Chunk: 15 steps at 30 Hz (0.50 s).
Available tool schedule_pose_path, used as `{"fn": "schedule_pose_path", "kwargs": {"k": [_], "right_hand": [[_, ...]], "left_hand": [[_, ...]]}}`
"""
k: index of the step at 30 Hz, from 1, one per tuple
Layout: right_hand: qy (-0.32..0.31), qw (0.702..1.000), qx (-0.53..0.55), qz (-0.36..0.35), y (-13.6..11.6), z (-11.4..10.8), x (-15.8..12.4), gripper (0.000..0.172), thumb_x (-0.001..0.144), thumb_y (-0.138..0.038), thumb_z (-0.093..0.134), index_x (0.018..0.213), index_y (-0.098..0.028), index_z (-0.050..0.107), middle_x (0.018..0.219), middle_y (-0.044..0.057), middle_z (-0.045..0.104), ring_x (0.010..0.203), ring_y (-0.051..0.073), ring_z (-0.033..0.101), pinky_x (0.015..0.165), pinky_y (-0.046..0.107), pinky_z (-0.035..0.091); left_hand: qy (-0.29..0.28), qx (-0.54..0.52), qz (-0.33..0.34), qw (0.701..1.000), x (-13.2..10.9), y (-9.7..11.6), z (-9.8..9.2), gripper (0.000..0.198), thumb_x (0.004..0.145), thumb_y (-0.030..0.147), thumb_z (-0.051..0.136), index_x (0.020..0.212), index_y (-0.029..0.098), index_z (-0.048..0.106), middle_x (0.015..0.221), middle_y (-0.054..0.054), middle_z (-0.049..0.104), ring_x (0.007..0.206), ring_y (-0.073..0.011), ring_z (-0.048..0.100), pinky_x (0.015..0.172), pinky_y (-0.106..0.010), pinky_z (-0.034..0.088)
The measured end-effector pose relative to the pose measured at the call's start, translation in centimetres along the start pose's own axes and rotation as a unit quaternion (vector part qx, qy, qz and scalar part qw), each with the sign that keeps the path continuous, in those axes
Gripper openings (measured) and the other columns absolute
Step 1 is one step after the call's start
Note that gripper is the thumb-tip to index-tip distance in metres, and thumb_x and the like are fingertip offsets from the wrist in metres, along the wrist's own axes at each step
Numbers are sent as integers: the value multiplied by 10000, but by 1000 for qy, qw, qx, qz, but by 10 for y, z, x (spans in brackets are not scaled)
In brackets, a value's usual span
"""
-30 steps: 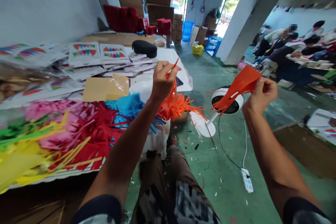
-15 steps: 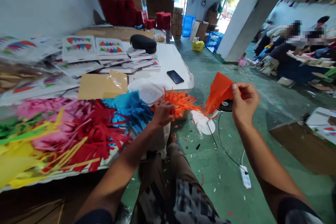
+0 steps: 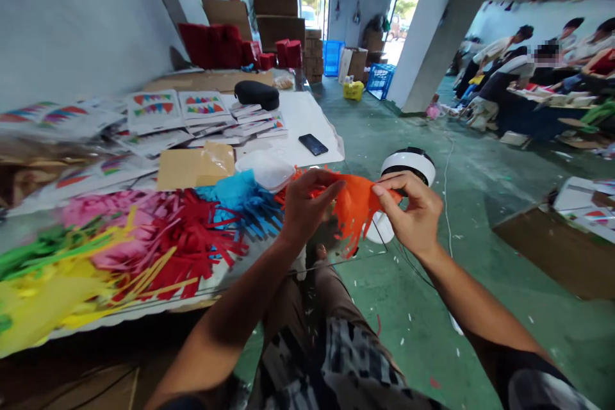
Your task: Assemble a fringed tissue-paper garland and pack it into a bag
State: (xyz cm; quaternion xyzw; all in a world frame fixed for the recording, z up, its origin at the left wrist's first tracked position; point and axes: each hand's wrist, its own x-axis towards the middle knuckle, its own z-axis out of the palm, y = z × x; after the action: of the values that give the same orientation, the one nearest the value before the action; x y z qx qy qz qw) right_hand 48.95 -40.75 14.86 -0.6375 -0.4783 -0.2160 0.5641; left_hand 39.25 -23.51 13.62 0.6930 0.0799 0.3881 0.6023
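Both hands work close together above the lap. The left hand [image 3: 310,208] has its fingers curled over one side of an orange paper fringe [image 3: 356,208], while the right hand [image 3: 413,211] pinches the other side between thumb and forefinger. The fringe is held in the air between them, with its cut strands hanging downward. This looks like the step of handling a single piece and working its strands loose; the next move seems to call for a steady pinch from both hands, so that the strands can part without tearing.

Just behind the left hand, more orange strips [image 3: 300,182] show beside a clear plastic tub [image 3: 266,170]. Along the tabletop [image 3: 317,160] lie heaps of blue strips [image 3: 240,202], red strips [image 3: 192,237], pink strips [image 3: 91,218] and yellow strips [image 3: 48,314]. Farther back are a brown envelope [image 3: 195,166], a phone [image 3: 312,144], a black case [image 3: 257,95] and printed packets of colored pennants [image 3: 154,112].

Beyond the right hand, a white fan [image 3: 408,163] stands on the green floor [image 3: 432,346], which is scattered with paper scraps. Co-workers [image 3: 504,61] sit at a long table in the far right background.
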Motion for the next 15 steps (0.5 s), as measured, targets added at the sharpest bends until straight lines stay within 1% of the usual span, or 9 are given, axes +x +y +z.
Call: {"fn": "schedule_pose_path", "kwargs": {"k": [1,3,5,8,10,11,12,13,15], "right_hand": [[-11,1000,9,5,-3,-3,-3,85,966,-301,703,884,-280,711,904,15,737,867,205,683,819,395,523],[-57,996,50,36,-6,-8,-8,122,980,-357,685,894,-274,707,925,23,733,889,206,680,842,398,527],[-110,982,120,90,-6,-10,-9,224,1005,-480,626,992,-273,711,1006,47,736,950,217,687,889,414,537],[-184,943,228,157,-7,-6,-9,505,989,-696,513,1243,-283,656,1221,96,710,1122,254,674,994,462,535],[-248,913,268,181,-7,2,-12,617,942,-792,490,1263,-287,643,1252,100,698,1162,270,656,999,473,536],[-278,898,281,194,-7,6,-14,617,927,-808,498,1205,-282,662,1192,91,709,1112,267,664,954,462,550],[-295,886,290,208,-7,10,-17,583,920,-800,526,1108,-270,677,1085,74,718,1012,254,675,879,438,563],[-297,879,298,225,-7,14,-20,532,915,-771,571,1001,-256,673,961,52,705,886,229,667,792,404,562],[-267,878,306,254,-6,18,-25,446,900,-675,679,841,-237,615,767,-2,624,673,169,582,644,335,507]], "left_hand": [[-1,-22,-11,1000,-4,3,-2,250,816,434,815,831,214,697,804,-15,725,734,-145,668,684,-291,549],[-22,-57,-34,998,-12,11,-9,295,795,467,829,825,214,682,781,-11,712,715,-148,666,657,-291,548],[-74,-74,-53,993,-19,21,-17,322,797,504,819,825,219,671,775,-14,702,714,-158,669,641,-300,549],[-175,-77,-77,978,-28,37,-26,318,816,515,800,802,224,670,749,-25,680,670,-166,656,587,-305,537],[-228,-71,-91,967,-33,44,-29,326,833,522,787,789,219,674,724,-31,663,623,-162,643,550,-302,524],[-246,-68,-97,962,-34,45,-32,337,836,530,785,787,215,676,714,-32,658,607,-160,641,540,-301,523],[-257,-65,-105,959,-36,45,-34,352,832,539,789,783,209,675,701,-31,652,594,-157,639,533,-297,523],[-263,-62,-117,956,-37,43,-38,367,827,547,795,780,204,673,690,-31,649,586,-154,639,529,-291,524],[-267,-68,-153,949,-40,35,-47,393,805,574,809,807,200,690,710,-40,674,613,-160,664,553,-283,543]]}}
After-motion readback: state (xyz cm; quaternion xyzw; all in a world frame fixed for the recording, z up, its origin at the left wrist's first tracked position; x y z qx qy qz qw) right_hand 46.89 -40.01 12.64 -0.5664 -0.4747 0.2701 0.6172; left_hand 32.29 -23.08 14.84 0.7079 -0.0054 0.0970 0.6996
